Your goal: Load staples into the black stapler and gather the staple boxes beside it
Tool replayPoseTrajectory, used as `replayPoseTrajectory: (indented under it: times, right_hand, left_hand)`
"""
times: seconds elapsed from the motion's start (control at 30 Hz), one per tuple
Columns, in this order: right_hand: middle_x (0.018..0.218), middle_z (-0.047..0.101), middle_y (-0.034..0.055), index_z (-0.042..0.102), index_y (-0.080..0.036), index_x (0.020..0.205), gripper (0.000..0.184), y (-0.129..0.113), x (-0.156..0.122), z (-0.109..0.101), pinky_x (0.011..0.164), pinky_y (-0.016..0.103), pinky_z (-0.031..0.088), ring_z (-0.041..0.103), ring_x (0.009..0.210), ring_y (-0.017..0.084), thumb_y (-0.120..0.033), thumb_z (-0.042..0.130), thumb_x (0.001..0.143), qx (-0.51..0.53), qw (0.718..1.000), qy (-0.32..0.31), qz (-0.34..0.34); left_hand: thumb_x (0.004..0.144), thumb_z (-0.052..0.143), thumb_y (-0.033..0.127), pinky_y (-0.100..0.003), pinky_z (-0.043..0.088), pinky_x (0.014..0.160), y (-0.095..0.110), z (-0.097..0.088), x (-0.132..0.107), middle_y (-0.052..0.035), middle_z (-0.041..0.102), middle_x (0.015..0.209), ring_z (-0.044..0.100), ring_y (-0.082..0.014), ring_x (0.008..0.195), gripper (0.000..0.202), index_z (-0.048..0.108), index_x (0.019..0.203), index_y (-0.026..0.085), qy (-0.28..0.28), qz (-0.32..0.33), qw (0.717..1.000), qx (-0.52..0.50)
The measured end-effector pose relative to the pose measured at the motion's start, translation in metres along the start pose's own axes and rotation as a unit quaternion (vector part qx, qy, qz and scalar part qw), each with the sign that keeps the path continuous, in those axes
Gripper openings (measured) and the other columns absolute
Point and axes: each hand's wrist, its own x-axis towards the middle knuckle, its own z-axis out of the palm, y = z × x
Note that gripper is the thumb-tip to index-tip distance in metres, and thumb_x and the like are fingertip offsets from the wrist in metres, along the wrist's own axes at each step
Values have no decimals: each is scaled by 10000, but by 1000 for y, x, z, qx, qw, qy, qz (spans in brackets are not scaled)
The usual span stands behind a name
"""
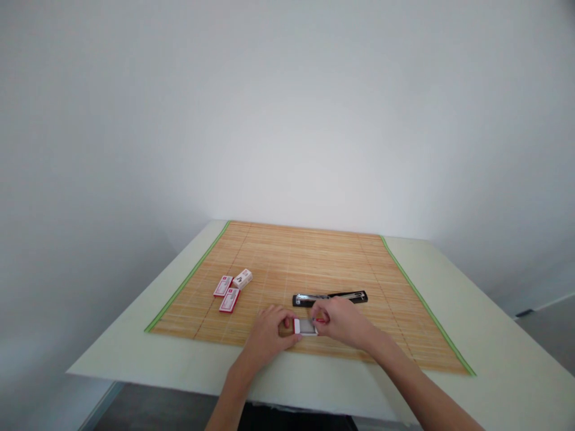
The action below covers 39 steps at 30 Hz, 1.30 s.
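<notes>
1. While the left hand (269, 329) steadies the left end of a small tray-like box (306, 327) between thumb and forefinger, its other fingers curl loosely on the mat side.
2. Over the box's right end, the right hand (336, 317) draws its thumb and fingertips together in a pinch; what lies between them is too small to tell, though a sliver of red shows there.
3. The box sits between the two hands near the front of the bamboo mat (309, 251), its rim white, its left end edged red, its inside flat and grey.
4. Just behind the right hand lies a long, narrow stapler (330, 296), matt black with shiny metal along its length.
5. Off to the left, two flat, rectangular red-and-white boxes (229, 300) lie beside a chunkier white box (242, 279) with dark print.
6. Thin slats give the mat a ribbed grain; green edging (424, 299) binds its sides on the smooth, pale table (171, 368).
</notes>
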Motion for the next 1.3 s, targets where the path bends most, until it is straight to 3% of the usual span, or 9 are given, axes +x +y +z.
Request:
replayPoseTrajectory:
  times: [0.17,0.3,0.47,0.57,0.83,0.97,1.07,1.17,1.3]
  right_hand:
    - [642,624,-41,713,-234,942,129,29,-24,6,566,243,297,535,571,132,-244,661,825,97,994,25,37]
    - [641,593,-45,698,-232,959,132,40,-35,14,568,241,309,540,582,137,-272,658,841,126,990,43,42]
    - [657,599,-60,662,-256,1195,400,55,-47,13,584,249,344,544,591,150,-390,729,824,141,988,44,55]
    - [702,621,-46,703,-261,1141,335,62,-51,17,590,243,352,553,614,145,-384,723,830,149,987,25,48]
    - [680,637,-35,750,-257,1071,254,45,-40,30,583,242,326,549,596,139,-364,702,845,136,989,23,45]
    - [694,663,-31,727,-275,1181,375,38,-36,23,599,252,339,590,630,161,-431,730,839,120,991,31,47]
    - [770,718,-11,729,-310,1211,363,30,-30,23,646,261,365,631,699,180,-454,702,879,114,992,45,41]
    - [815,747,4,776,-320,1097,236,21,-21,25,643,264,344,641,717,183,-424,667,915,82,996,32,30]
    - [779,743,4,777,-301,1040,195,15,-12,25,631,262,314,638,702,177,-399,652,927,33,999,32,21]
  left_hand:
    - [747,829,390,-346,399,853,0,2,0,-4,664,918,594,-230,911,319,713,1020,272,-1,2,1000,-1]
    - [750,824,388,-344,403,852,2,-2,0,-5,665,926,594,-231,911,325,713,1033,274,-6,-2,1000,-8]
    - [755,809,392,-344,419,853,-2,-13,-2,-20,682,978,601,-234,939,368,718,1090,272,-30,-9,999,-37]
    - [751,818,392,-342,414,841,-4,-11,1,-14,691,961,605,-230,927,327,748,1051,284,-38,-15,999,-32]
    - [737,856,402,-371,395,914,8,14,13,9,701,896,617,-238,946,302,767,1009,306,-29,16,999,-24]
    - [762,834,450,-322,423,807,0,11,14,7,676,906,604,-208,872,318,738,1007,272,-26,4,998,-58]
    - [822,767,445,-296,425,737,-6,5,21,1,635,887,574,-188,815,277,666,951,222,43,-43,997,-40]
    - [823,757,390,-318,440,816,-7,2,33,-20,626,1000,582,-209,919,321,636,1073,230,94,-49,994,13]
    - [864,720,344,-344,430,905,-6,6,45,-33,614,1072,580,-234,1045,261,666,1105,260,72,-14,996,47]
